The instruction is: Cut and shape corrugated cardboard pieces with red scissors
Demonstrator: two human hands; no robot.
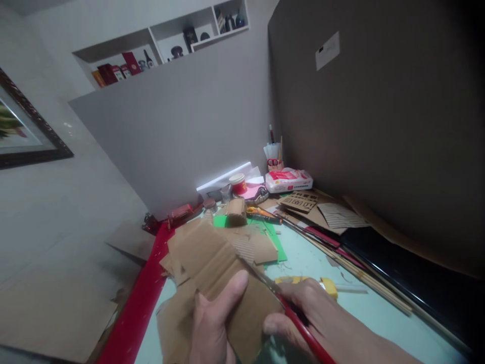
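My left hand (216, 321) grips a piece of brown cardboard (217, 260), its thumb pressed on the face. The cardboard is tilted up and shows fold lines across it. My right hand (316, 311) is closed on red-handled scissors (299, 326), whose blades lie at the right edge of the cardboard. How far the blades are apart, I cannot tell. Beyond my right hand, partly covered by it, is a yellow tool (329, 287). More cardboard pieces (176, 308) lie under and beside the held one.
Green sheets (280, 247) and a small cardboard block (237, 211) lie farther back. Along the rear stand a paper cup (238, 184), a tissue pack (288, 180) and a pen holder (273, 156). Long wooden sticks (364, 278) run along the right side. Grey panels (182, 121) enclose the table.
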